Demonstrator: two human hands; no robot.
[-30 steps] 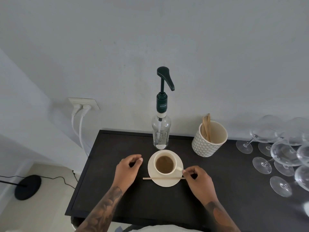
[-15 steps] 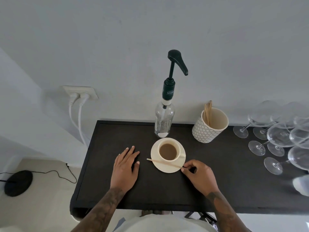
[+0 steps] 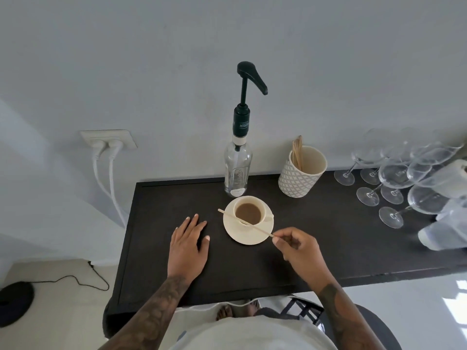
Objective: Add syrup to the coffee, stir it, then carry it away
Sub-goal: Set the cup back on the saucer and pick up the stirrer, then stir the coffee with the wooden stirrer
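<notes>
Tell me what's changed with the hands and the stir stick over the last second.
The right hand has lifted the stir stick off the saucer, pinched by one end, and now slants it across the cup. The left hand flattened onto the table. Cup, saucer and syrup bottle stayed put.

Only one text is showing: white letters on the dark green collar of the syrup bottle, under the pump. They are reading roughly "TEISSEI", cut at the edge. The embossed glass below is not readable.
</notes>
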